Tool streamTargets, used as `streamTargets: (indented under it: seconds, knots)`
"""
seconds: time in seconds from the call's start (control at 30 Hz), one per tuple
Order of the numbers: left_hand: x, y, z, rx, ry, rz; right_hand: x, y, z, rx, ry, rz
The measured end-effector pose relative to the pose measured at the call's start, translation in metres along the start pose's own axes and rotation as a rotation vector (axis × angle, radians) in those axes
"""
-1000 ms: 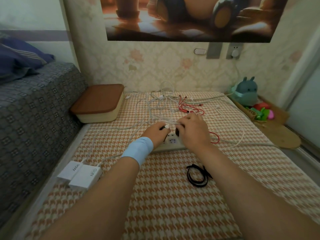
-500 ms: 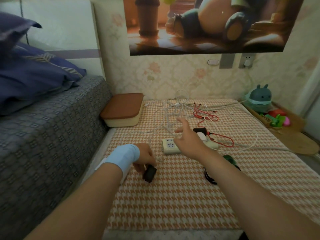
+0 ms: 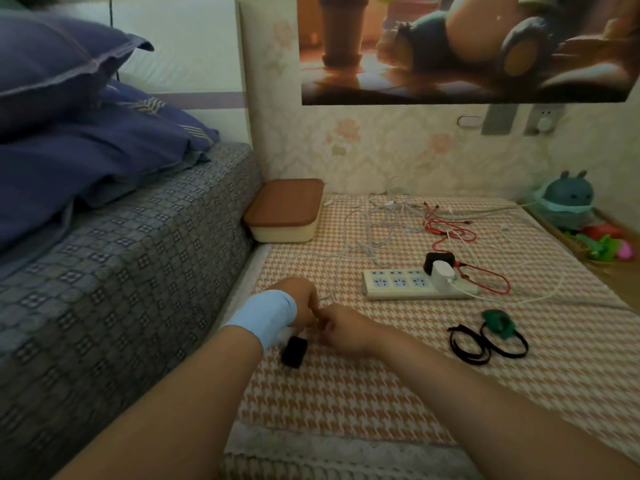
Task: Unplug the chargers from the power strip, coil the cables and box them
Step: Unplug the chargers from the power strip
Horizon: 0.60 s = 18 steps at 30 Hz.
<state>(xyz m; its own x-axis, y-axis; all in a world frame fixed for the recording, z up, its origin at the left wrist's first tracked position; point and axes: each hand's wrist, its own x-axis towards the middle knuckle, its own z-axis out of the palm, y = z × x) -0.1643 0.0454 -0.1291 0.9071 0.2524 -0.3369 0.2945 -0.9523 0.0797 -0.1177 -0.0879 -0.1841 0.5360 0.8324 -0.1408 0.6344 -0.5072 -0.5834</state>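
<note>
**Q:** What is on the mat [image 3: 346, 393], and how many of each, starting from the left?

**A:** One box [image 3: 284, 211], lid on, lies beyond the left hand [image 3: 300, 298] and well apart from it. One loose black charger [image 3: 294, 351] lies flat, just on the near side of both hands. One power strip [image 3: 398, 285] lies beyond and to the right of the right hand [image 3: 343, 329]. Two chargers are plugged in at its right end: one plugged black charger [image 3: 439, 260] and one white charger [image 3: 443, 273]. One tangle of white cables [image 3: 384, 216] and one red cable [image 3: 433, 221] lie beyond the strip. Two black strap loops [image 3: 485, 344] lie to the right of the right hand, with one green item [image 3: 498, 323] touching them.

**Q:** What is the state of each hand?

**A:** The left hand wears a light-blue wristband [image 3: 265, 318]. Its fingers are curled, and a thin white cable [image 3: 327, 297] runs out of its grip toward the strip. The right hand's fingers are curled too, with the tips touching the left hand's fingers. Whether the right hand pinches the cable cannot be told.
</note>
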Motion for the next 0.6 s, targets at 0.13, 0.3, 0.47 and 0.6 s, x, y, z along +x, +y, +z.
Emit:
streamTargets:
  seconds: [0.13,0.3,0.47,0.6]
  knots:
    - [-0.004,-0.006,0.007,-0.166,0.014,0.031,0.000,-0.001,-0.006,0.118,-0.020,0.011]
    - [-0.001,0.005,-0.003,-0.134,0.081,0.059,-0.018,0.021,-0.045,0.365,0.211,0.175]
    - [0.014,0.053,-0.018,-0.247,0.255,0.142,-0.045,0.061,-0.086,0.097,0.551,0.195]
    - [0.035,0.102,-0.020,-0.279,0.302,0.243,-0.057,0.097,-0.112,-0.207,0.728,0.325]
